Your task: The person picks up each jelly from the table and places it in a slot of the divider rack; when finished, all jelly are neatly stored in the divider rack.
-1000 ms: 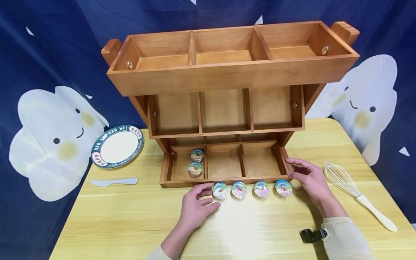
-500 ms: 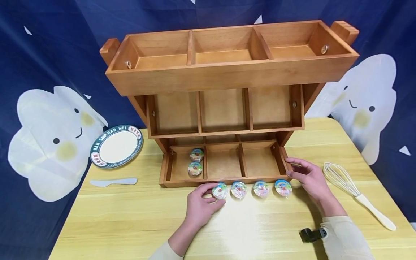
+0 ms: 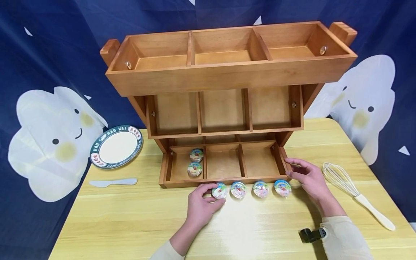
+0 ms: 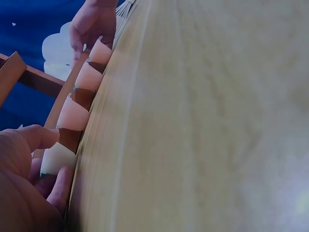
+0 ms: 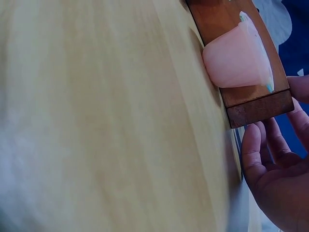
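Observation:
A small jelly cup [image 3: 219, 190] with a printed lid stands at the left end of a row before the wooden rack [image 3: 208, 79]. My left hand [image 3: 202, 205] holds this cup, thumb on the near side and fingers on the far side. In the left wrist view the same pale cup [image 4: 59, 158] sits between the fingers. Pinkish jelly cups [image 3: 238, 190] [image 3: 261, 189] [image 3: 282, 188] continue the row. My right hand [image 3: 308, 179] holds the right end of the rack's bottom tray [image 3: 227, 180]. Two more cups [image 3: 196, 155] [image 3: 194, 168] lie in that tray's left compartment.
The rack has three tiers, each split into three compartments, and its top tier overhangs the lower ones. To the left on the table [image 3: 130, 216] are a round plate [image 3: 118, 147] and a white knife [image 3: 113, 182]. A whisk [image 3: 357, 195] lies beyond the right hand.
My left hand has moved slightly right and closed in around the leftmost jelly cup. The right hand stays at the tray's end, and the cups keep their places.

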`<control>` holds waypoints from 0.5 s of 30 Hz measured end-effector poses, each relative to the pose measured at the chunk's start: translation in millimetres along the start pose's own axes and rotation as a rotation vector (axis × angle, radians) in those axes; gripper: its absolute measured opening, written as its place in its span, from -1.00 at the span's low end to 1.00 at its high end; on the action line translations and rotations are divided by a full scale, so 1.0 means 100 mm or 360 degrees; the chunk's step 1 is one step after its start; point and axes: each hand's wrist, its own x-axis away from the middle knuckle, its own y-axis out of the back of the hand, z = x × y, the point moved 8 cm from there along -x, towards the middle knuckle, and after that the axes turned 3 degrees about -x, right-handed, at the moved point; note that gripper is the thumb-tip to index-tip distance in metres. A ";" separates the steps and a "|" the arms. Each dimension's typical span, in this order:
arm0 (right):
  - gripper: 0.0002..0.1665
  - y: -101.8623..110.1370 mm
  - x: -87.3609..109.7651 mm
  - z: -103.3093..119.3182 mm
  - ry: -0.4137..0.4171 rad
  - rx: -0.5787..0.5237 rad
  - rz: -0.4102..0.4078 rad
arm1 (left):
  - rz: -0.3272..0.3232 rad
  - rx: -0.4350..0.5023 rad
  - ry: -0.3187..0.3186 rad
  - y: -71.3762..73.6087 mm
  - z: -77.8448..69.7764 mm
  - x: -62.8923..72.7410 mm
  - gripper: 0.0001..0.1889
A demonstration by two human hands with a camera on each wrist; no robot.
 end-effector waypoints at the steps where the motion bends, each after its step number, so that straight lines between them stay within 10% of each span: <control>1: -0.48 0.00 0.00 0.00 -0.0002 -0.0005 0.0002 | -0.0002 -0.0003 0.0001 0.00 0.00 0.00 -0.56; 15: -0.48 0.00 -0.01 0.01 0.0011 0.0012 0.0008 | 0.0061 -0.0024 -0.0094 0.08 -0.05 0.04 -0.56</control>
